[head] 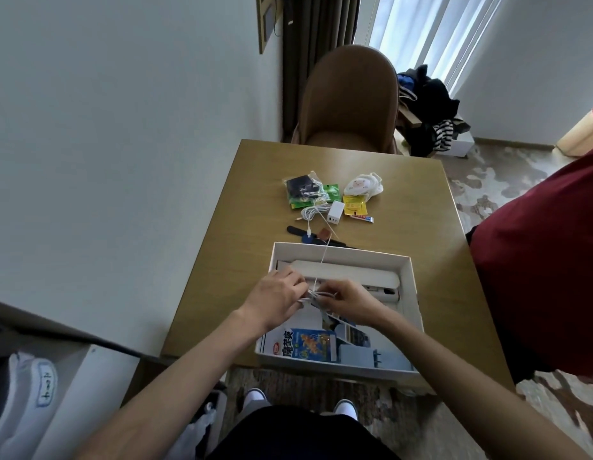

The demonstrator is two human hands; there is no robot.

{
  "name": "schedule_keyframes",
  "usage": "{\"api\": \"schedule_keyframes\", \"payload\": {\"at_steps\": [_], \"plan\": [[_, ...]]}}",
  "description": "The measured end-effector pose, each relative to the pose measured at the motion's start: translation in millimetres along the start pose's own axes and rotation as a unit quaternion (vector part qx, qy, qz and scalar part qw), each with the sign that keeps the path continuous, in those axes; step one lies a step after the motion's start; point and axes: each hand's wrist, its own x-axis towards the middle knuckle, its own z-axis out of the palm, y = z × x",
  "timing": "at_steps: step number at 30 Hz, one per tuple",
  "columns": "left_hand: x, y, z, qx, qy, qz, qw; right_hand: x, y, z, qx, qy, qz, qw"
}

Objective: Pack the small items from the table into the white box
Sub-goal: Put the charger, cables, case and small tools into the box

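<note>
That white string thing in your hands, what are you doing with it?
It is a white cable. The left hand and right hand are bunching one end together over the open white box, while the rest trails back to the table. A white charger, some packets and a round white pouch are not yet packed.

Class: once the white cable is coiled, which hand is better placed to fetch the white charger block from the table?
Probably the right hand: the white charger block lies beyond the white box, slightly nearer it than the left hand.
</note>
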Motion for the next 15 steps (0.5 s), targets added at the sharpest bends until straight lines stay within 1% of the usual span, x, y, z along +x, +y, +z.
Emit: {"api": "schedule_keyframes", "payload": {"at_steps": [2,4,7,9,12,14,15], "plan": [[-1.9,-2.1,-0.2,0.036,-0.031,0.0,0.999,5.1,4.0,9.5,-0.073,0.036,-0.016,0.997],[-4.7,-2.6,0.9,0.056,-0.049,-0.002,0.997,9.3,9.1,16.2,-0.152,0.064,-0.034,0.986],[-8.3,-2.4,3.4,0.067,-0.066,-0.001,0.996,15.1,16.8,23.3,-0.283,0.077,-0.078,0.953],[-8.7,-1.9,3.8,0.051,-0.07,0.0,0.996,17.3,19.1,24.3,-0.328,0.098,-0.087,0.936],[-3.5,-2.9,0.7,-0.017,-0.045,-0.02,0.999,16.7,19.4,18.3,-0.337,0.136,-0.097,0.926],[4.7,-3.7,-5.7,-0.134,-0.023,-0.082,0.987,12.8,16.8,6.6,-0.305,0.154,-0.111,0.933],[11.2,-3.8,-10.2,-0.205,-0.019,-0.126,0.971,10.8,15.1,-2.1,-0.28,0.165,-0.114,0.939]]}}
